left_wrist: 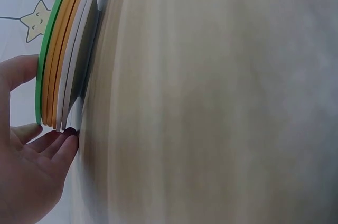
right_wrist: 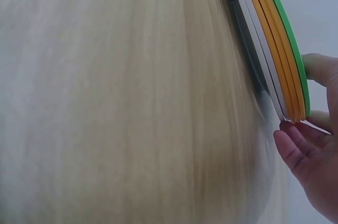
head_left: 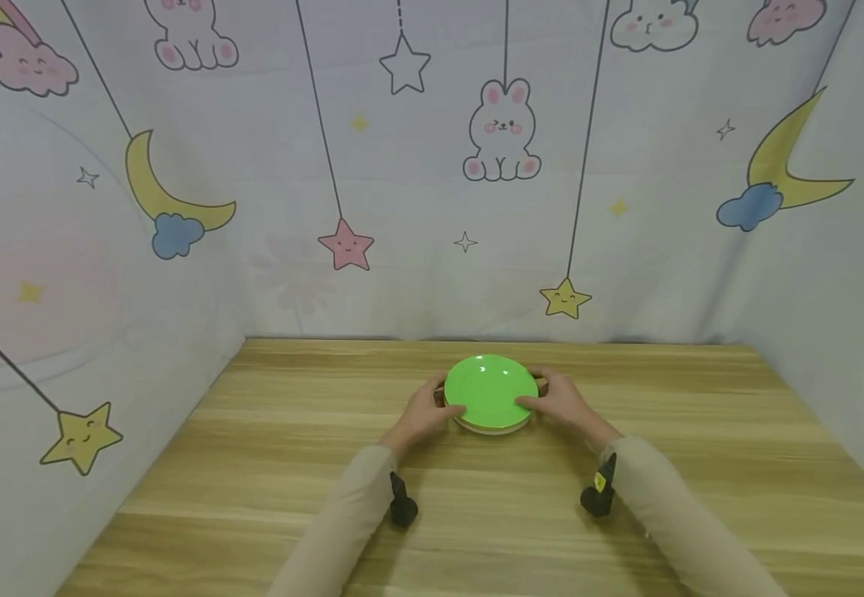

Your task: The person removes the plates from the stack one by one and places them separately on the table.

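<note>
Left to right, head view. Backdrop ran along the left side, across the back and down the right, printed with moons, stars, clouds and rabbits. Left sleeve came up from the bottom edge, dark wrist device on its inner side.

Left hand gripped the plate stack at its left rim: thumb over the top plate, other fingers curled at the edge and under it, per left wrist view.

Plate stack sat between the two hands, ahead of both wrists, toward the back of the wood-grain table. Order from top: green plate, orange plates, white plates. Rims lined up closely. Stack was roughly level; couldn't tell whether its base touched the table.

Right hand mirrored the left: gripped the right rim, thumb on the green top, fingers bent at the edge and below the lowest rim, per right wrist view.

Second dark wrist device was on the inner side of the right sleeve, which ran off the bottom right.
</note>
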Action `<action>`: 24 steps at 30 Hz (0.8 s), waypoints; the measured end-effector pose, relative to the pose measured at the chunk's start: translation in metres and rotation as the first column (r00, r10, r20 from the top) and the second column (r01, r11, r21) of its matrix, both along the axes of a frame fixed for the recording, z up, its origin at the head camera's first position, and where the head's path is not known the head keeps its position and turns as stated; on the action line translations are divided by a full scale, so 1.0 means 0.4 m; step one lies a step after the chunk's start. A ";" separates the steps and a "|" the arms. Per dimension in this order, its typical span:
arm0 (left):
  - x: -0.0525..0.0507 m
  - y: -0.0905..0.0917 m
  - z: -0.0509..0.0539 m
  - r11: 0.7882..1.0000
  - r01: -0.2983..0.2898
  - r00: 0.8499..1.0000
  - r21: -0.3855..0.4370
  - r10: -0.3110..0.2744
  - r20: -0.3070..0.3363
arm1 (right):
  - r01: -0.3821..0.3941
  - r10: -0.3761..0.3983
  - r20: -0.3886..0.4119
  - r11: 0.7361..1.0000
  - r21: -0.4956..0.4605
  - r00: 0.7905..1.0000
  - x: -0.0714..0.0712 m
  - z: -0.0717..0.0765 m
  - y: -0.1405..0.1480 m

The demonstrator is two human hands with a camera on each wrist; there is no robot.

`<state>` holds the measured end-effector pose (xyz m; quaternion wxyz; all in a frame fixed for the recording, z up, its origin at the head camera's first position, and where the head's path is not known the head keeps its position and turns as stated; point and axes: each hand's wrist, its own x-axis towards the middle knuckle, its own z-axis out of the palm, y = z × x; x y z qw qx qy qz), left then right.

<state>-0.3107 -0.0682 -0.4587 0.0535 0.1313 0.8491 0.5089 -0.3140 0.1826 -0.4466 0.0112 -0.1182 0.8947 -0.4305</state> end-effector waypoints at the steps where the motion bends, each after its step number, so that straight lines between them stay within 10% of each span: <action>1: 0.000 0.000 0.000 1.000 -0.002 1.000 -0.002 0.002 0.002 | 0.003 -0.003 0.000 1.000 0.002 1.000 0.000 0.001 0.000; 24: 0.005 0.000 0.009 0.997 0.002 1.000 -0.072 -0.002 -0.004 | -0.060 0.060 0.017 0.998 0.004 0.998 -0.011 0.029 0.037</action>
